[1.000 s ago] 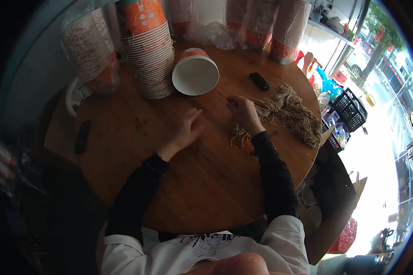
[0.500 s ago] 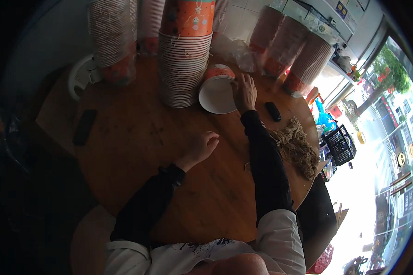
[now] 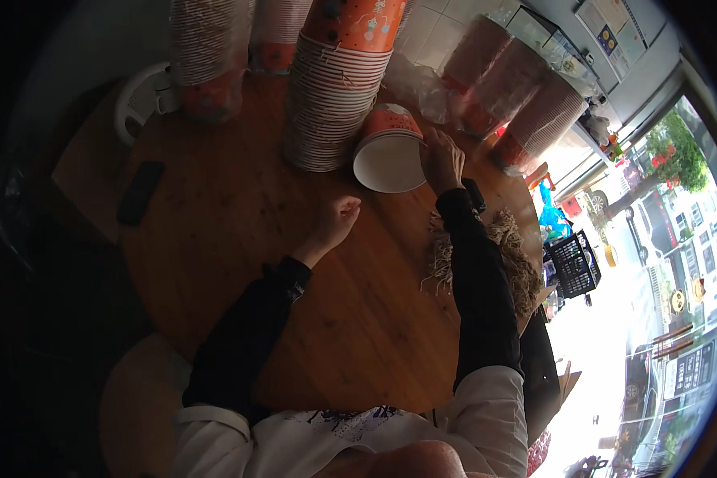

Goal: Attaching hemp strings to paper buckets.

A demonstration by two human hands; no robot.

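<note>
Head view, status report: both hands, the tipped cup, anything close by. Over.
Right hand on tipped cup's rim, grip unclear. Left hand loosely curled, empty, resting on table. Cup stack beside cup; twine pile under right forearm.

Round wooden table (image 3: 215, 239) beside a bright street-facing window (image 3: 653, 199).

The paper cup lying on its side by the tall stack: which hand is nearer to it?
Right. The right hand is at the rim of the paper cup, touching its right edge. The left hand rests loosely closed on the wooden table, below the cup and apart from it.
</note>
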